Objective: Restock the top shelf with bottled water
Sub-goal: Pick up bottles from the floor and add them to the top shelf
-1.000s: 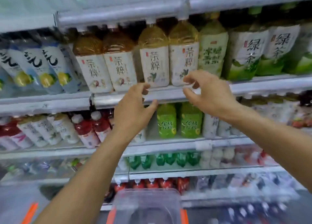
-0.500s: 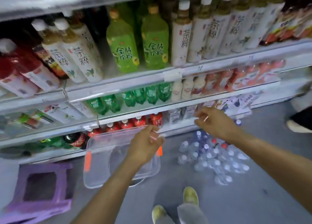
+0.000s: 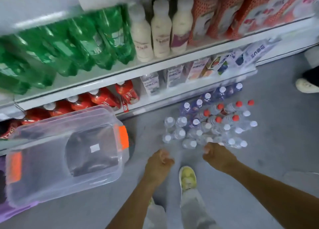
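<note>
Now | view dropped from shelves to floor | left hand (image 3: 159, 163), right hand (image 3: 217, 157) lowered, fingers curled, empty, near water bottles (image 3: 209, 125) | pickup pending

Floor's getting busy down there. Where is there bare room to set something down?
Bare grey floor lies right of the water bottles and near the right hand. A narrower strip runs between the clear bin and the left hand. Crowded: the bottle cluster against the bottom shelf, and the bin's side.
</note>
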A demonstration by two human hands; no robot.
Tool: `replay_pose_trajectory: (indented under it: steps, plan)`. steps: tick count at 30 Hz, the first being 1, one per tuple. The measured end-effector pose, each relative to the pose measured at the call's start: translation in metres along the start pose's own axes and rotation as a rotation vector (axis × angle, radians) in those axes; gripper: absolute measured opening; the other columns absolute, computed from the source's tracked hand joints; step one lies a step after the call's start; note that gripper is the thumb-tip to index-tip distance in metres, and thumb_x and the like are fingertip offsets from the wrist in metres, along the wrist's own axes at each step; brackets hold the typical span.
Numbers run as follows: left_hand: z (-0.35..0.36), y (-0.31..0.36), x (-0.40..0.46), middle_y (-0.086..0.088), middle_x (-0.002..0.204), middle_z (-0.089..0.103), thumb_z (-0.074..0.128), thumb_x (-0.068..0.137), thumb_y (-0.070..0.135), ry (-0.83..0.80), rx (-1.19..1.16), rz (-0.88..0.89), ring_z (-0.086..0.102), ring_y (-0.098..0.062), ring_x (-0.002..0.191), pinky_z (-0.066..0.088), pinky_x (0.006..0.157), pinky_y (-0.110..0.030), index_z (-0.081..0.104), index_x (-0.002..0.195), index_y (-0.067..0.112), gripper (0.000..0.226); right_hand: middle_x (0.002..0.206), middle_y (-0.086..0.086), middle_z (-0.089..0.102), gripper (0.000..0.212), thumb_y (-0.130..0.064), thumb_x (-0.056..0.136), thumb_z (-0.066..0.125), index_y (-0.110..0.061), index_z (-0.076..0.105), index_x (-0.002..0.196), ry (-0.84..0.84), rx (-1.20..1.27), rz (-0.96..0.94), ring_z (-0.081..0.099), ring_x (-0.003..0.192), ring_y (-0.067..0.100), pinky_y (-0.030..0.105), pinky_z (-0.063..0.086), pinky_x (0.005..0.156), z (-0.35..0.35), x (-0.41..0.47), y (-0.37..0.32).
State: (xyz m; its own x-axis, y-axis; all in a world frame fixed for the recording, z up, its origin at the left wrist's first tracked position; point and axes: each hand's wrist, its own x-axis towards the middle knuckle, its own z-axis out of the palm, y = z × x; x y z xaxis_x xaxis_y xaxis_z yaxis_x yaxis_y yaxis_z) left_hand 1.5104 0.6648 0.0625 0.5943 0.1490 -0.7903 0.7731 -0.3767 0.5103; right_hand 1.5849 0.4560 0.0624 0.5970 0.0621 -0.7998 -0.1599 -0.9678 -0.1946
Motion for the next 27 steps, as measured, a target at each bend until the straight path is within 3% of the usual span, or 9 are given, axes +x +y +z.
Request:
replay_pose_trajectory:
  steps: [3, 6, 8, 11, 15, 18, 22, 27]
  plan:
    - [0.036, -0.025, 0.053, -0.001, 0.118, 0.065, 0.064, 0.091, 0.021, -0.035, 0.048, -0.058, 0.062, -0.022, 0.113, 0.045, 0.093, -0.022, 0.061, 0.123, 0.012, 0.034, 0.138, 0.006, 0.055, 0.052, -0.03, 0.094, 0.057, -0.02, 0.042, 0.142, -0.054, 0.045, 0.053, 0.054, 0.125, 0.026, 0.033, 0.044, 0.098, 0.032, 0.049, 0.029]
    - [0.061, -0.049, 0.103, -0.004, 0.121, 0.063, 0.065, 0.088, 0.028, -0.027, 0.102, -0.117, 0.062, -0.025, 0.111, 0.052, 0.094, -0.038, 0.055, 0.128, 0.017, 0.042, 0.144, 0.006, 0.049, 0.066, -0.034, 0.095, 0.058, -0.018, 0.027, 0.15, -0.065, 0.029, 0.061, 0.051, 0.128, 0.026, 0.033, 0.042, 0.098, 0.065, 0.095, 0.046]
    - [0.072, -0.062, 0.137, -0.006, 0.124, 0.06, 0.068, 0.087, 0.029, 0.004, 0.136, -0.109, 0.059, -0.024, 0.113, 0.05, 0.094, -0.036, 0.05, 0.131, 0.017, 0.049, 0.142, 0.01, 0.049, 0.071, -0.034, 0.094, 0.059, -0.015, 0.022, 0.152, -0.037, 0.003, 0.037, 0.051, 0.128, 0.028, 0.035, 0.043, 0.097, 0.087, 0.126, 0.054]
    - [0.083, -0.075, 0.191, -0.01, 0.134, 0.051, 0.069, 0.088, 0.027, 0.074, 0.229, -0.032, 0.055, -0.027, 0.119, 0.043, 0.095, -0.033, 0.04, 0.139, 0.014, 0.061, 0.133, 0.012, 0.053, 0.07, -0.031, 0.093, 0.061, -0.017, 0.022, 0.149, 0.01, -0.087, -0.013, 0.057, 0.118, 0.031, 0.038, 0.047, 0.088, 0.112, 0.172, 0.058]
    - [0.097, -0.082, 0.242, -0.012, 0.137, 0.042, 0.069, 0.089, 0.025, 0.071, 0.402, 0.07, 0.053, -0.033, 0.12, 0.045, 0.094, -0.037, 0.032, 0.146, 0.016, 0.069, 0.134, 0.011, 0.048, 0.06, -0.028, 0.095, 0.057, -0.016, 0.029, 0.147, 0.035, -0.307, -0.087, 0.056, 0.12, 0.031, 0.04, 0.048, 0.089, 0.136, 0.22, 0.059]
    - [0.105, -0.087, 0.26, -0.011, 0.132, 0.041, 0.067, 0.09, 0.023, 0.113, 0.618, 0.135, 0.058, -0.031, 0.11, 0.048, 0.087, -0.036, 0.04, 0.14, 0.018, 0.056, 0.128, 0.01, 0.053, 0.044, -0.019, 0.096, 0.054, -0.013, 0.039, 0.137, 0.098, -0.388, -0.138, 0.058, 0.117, 0.029, 0.042, 0.051, 0.088, 0.152, 0.238, 0.064]
    - [0.103, -0.091, 0.269, -0.008, 0.125, 0.049, 0.063, 0.094, 0.021, 0.183, 0.798, 0.226, 0.061, -0.028, 0.101, 0.048, 0.078, -0.033, 0.047, 0.132, 0.018, 0.041, 0.126, 0.008, 0.056, 0.041, -0.019, 0.095, 0.056, -0.014, 0.042, 0.134, 0.161, -0.429, -0.212, 0.057, 0.118, 0.026, 0.038, 0.05, 0.085, 0.157, 0.242, 0.07]
    - [0.089, -0.081, 0.241, -0.004, 0.117, 0.056, 0.066, 0.091, 0.031, 0.206, 0.796, 0.248, 0.061, -0.027, 0.099, 0.039, 0.071, -0.029, 0.053, 0.124, 0.018, 0.038, 0.129, 0.006, 0.058, 0.041, -0.025, 0.095, 0.057, -0.015, 0.046, 0.133, 0.19, -0.365, -0.268, 0.056, 0.119, 0.024, 0.035, 0.049, 0.086, 0.141, 0.216, 0.066]
